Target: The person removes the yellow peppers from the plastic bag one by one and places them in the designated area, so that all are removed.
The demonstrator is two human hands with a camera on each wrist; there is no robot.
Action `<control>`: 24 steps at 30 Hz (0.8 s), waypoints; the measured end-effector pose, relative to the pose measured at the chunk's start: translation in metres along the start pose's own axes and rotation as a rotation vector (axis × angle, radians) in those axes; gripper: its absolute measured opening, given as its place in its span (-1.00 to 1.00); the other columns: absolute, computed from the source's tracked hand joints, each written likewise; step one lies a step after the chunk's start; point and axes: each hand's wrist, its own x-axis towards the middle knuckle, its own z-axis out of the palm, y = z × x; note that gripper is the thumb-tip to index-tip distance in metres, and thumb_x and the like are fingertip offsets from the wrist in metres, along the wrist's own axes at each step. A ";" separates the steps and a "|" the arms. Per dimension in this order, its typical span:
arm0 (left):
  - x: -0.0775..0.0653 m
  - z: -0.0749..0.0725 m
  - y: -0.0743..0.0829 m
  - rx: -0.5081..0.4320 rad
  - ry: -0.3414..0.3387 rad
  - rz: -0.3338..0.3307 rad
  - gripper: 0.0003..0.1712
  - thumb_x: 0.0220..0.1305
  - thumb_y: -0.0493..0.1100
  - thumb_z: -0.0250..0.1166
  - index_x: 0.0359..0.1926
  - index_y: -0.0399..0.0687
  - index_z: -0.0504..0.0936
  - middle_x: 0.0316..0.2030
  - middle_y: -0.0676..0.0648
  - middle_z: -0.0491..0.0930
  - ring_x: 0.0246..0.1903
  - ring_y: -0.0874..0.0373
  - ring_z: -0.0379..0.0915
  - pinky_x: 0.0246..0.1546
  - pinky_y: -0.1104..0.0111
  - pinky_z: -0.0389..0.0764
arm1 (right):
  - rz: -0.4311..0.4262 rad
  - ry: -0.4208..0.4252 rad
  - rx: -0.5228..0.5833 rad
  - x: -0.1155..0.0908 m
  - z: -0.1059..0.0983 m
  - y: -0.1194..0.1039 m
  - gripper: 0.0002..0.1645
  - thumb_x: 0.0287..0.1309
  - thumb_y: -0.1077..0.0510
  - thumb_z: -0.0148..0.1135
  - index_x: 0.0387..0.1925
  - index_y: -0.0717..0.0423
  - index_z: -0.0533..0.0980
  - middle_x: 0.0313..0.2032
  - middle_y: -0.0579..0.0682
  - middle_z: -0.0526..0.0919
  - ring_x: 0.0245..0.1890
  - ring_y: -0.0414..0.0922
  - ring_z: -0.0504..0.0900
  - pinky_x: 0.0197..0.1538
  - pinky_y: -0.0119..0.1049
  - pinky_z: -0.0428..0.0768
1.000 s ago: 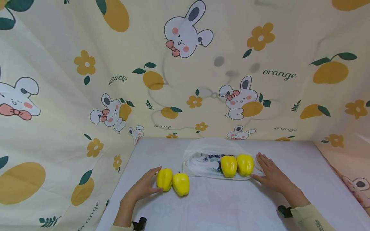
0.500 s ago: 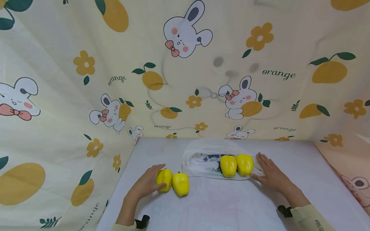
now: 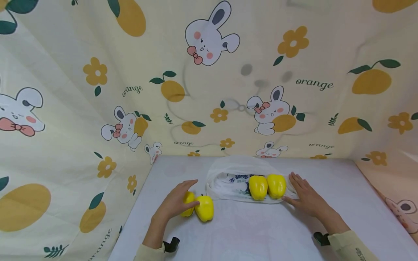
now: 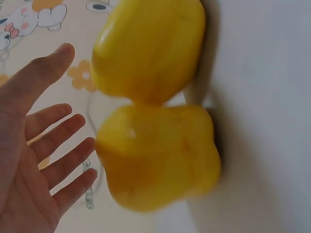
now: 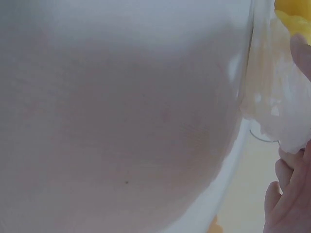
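Two yellow bell peppers stand side by side at the left of the table. My left hand (image 3: 176, 199) reaches over the left bell pepper (image 3: 188, 211) and partly hides it, fingers spread; the thumb overlaps the edge of the right one (image 3: 205, 209). In the left wrist view that hand (image 4: 34, 150) has its fingers extended, with a gap between palm and peppers. A white plastic bag (image 3: 218, 186) with dark print lies farther back, bearing two more bell peppers (image 3: 258, 188) (image 3: 277, 186). My right hand (image 3: 307, 197) rests flat on the bag's right end, fingers straight, thumb close to the nearer pepper.
The white table (image 3: 248, 232) ends at a cream curtain (image 3: 209, 119) printed with rabbits and oranges, which rises behind and at both sides. A dark wrist camera (image 3: 171, 245) hangs under the left wrist, another (image 3: 321, 239) under the right.
My left hand has moved right and slightly away from me, from beside the left bell pepper to over it. The right hand, the bag and the peppers have stayed in place.
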 end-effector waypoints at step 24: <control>0.053 0.035 0.063 0.057 -0.050 0.093 0.04 0.33 0.25 0.50 0.69 0.20 0.23 0.62 0.05 0.27 0.55 -0.02 0.27 0.54 -0.05 0.37 | 0.025 -0.006 -0.002 -0.002 0.000 -0.001 0.42 0.26 -0.47 0.37 0.70 0.31 -0.08 0.68 0.37 -0.12 0.65 0.41 -0.11 0.61 0.42 -0.11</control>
